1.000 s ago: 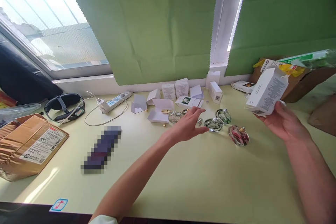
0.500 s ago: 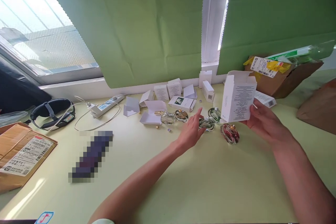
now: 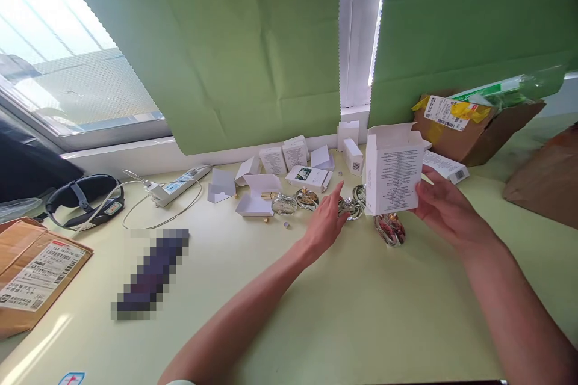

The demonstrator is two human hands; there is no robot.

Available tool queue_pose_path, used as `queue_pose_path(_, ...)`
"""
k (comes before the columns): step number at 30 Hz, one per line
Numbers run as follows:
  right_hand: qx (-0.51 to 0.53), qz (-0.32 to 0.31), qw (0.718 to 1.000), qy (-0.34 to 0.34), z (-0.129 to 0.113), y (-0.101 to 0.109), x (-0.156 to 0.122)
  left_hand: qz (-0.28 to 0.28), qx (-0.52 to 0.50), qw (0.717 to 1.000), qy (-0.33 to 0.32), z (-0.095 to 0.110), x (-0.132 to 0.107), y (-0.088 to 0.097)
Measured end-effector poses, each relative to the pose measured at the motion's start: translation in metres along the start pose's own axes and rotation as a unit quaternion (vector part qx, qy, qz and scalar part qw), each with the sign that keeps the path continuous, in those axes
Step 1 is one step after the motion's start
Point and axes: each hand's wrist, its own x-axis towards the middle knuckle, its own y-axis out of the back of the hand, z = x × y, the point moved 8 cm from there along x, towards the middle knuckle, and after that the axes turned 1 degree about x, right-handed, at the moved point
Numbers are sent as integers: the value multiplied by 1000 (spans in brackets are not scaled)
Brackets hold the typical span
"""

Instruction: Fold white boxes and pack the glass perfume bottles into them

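Note:
My right hand [image 3: 440,207] is closed on the right side of a white printed carton [image 3: 394,171], held upright with its top flap raised. My left hand [image 3: 326,219] is open, thumb and fingers apart, beside a glass perfume bottle [image 3: 350,207]; whether it touches the bottle I cannot tell. Partly behind the carton are another glass bottle [image 3: 360,194] and a reddish bottle [image 3: 391,230]. Left of my left hand lie a gold-topped bottle [image 3: 306,199] and a clear bottle [image 3: 284,204]. Small caps, one gold [image 3: 266,220] and one pale [image 3: 286,225], rest in front.
Several white cartons [image 3: 273,160] stand and lie along the windowsill side. Brown cardboard boxes sit at the right back [image 3: 478,132] and left edge [image 3: 40,277]. A power strip [image 3: 178,185] with a cable and a black headband [image 3: 85,198] lie at left, near a pixelated dark object [image 3: 151,277].
My right hand has brought the carton slightly left, nearer my left hand, and it now covers more of the bottles behind. My left hand stays open. The whole view has shifted a little.

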Motion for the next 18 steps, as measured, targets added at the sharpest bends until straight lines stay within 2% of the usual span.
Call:
queue_pose_path(3, 13, -10, 1000, 4, -2, -4, -1, 11, 15, 1000, -17, 4, 1, 2)
queue_pose_path(5, 13, -8, 1000, 6, -3, -4, -1, 15, 16, 999, -42, 14, -1, 12)
queue_pose_path(8, -3, 7, 1000, 13, -4, -5, -2, 11, -20, 995, -96, 39, -7, 38)
queue_pose_path(10, -18, 13, 999, 26, -4, -9, -3, 28, -99, 985, -141, 60, -11, 63)
queue_pose_path(13, -41, 6, 998, 50, -4, -27, -7, 66, -263, 958, -98, 69, -12, 91)
queue_pose_path(16, -81, -19, 995, 55, -6, -49, -13, 57, -346, 935, -54, 70, -10, 96)
queue_pose_path(18, -120, -29, 990, 69, -13, -53, -16, 55, -363, 929, -41, 68, -9, 99)
